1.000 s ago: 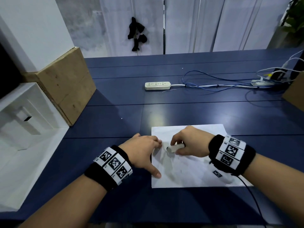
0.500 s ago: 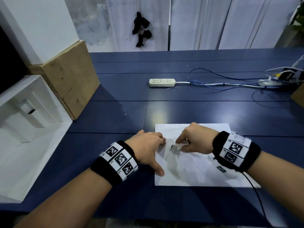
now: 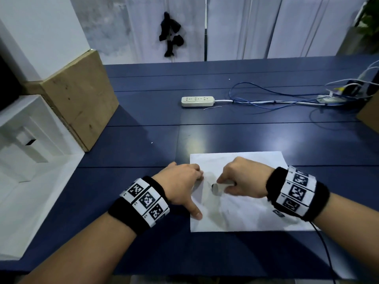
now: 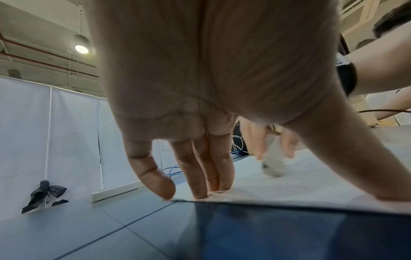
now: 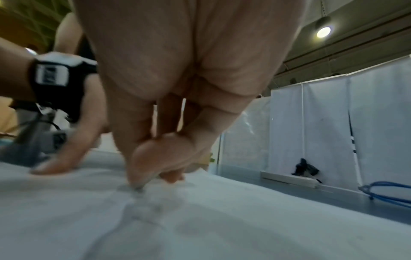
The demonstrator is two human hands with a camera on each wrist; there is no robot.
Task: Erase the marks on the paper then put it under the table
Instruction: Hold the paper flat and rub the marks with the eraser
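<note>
A white sheet of paper (image 3: 246,212) lies flat near the front edge of the blue table (image 3: 246,136), with faint grey smudges near its left side. My left hand (image 3: 184,187) presses the paper's left edge down with straight fingers (image 4: 200,176) and a spread thumb. My right hand (image 3: 242,179) grips a white eraser (image 3: 217,188), its dirty tip pressed on the paper just right of the left hand. In the left wrist view the eraser (image 4: 273,165) shows between the right hand's fingers. In the right wrist view the curled fingers (image 5: 155,154) hide most of the eraser.
A white power strip (image 3: 198,101) with blue and white cables (image 3: 276,99) lies across the back of the table. A tan board (image 3: 82,103) leans at the left edge beside a white unit (image 3: 26,144). A brown box corner (image 3: 369,117) is at the right.
The right hand with the eraser has rubbed a short way over the paper's left part, its tip now pointing down-left. The left hand stays pressed on the paper's edge.
</note>
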